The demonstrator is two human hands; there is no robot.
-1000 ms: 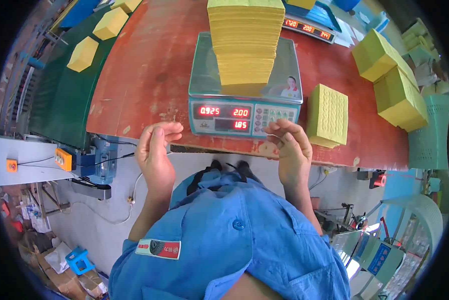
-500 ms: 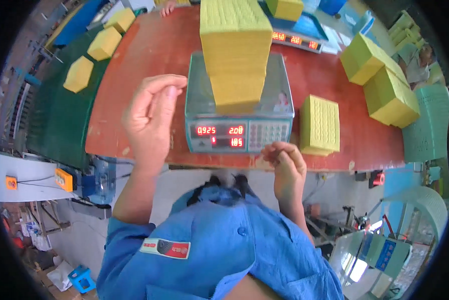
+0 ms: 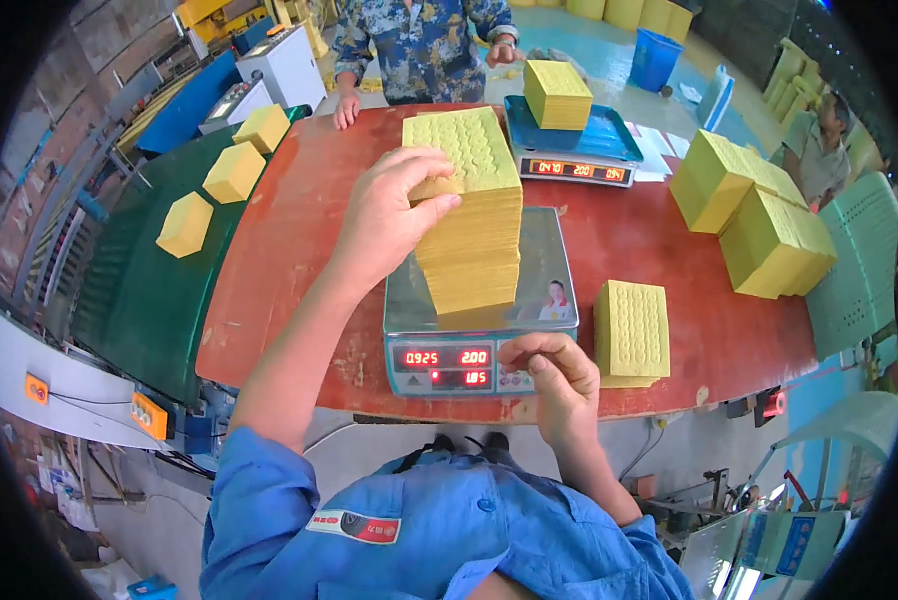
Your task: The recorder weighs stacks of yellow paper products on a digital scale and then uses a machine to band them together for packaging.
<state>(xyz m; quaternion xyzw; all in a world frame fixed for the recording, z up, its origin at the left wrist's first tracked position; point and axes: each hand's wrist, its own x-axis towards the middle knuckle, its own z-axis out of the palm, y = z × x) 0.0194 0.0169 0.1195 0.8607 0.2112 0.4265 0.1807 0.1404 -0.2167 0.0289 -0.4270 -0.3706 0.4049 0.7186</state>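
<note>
A tall stack of yellow embossed paper point(image 3: 469, 240) stands on a scale point(image 3: 554, 300) with lit red digits, and its upper part sits slightly offset from the lower. My left hand point(image 3: 394, 205) is at the stack's top left corner, fingers over the top sheets and thumb against the side, closed on the corner. How many sheets it grips is hidden. Over the scale's keypad, my right hand point(image 3: 559, 380) is curled with thumb and fingertips together and nothing visible in it. A shorter yellow paper stack point(image 3: 632, 333) stands on the table just right of the scale.
The red table point(image 3: 289, 270) holds a second scale point(image 3: 577, 170) with a yellow stack, and more stacks point(image 3: 754, 215) at the right. Yellow blocks lie on a green conveyor belt point(image 3: 139, 290) at left. A person in camouflage point(image 3: 414, 45) stands across the table; another sits at far right.
My left hand has moved from beside the scale to the tall stack's top corner and closed there. My right hand stays near the keypad. The view has tilted up, showing the person opposite.
</note>
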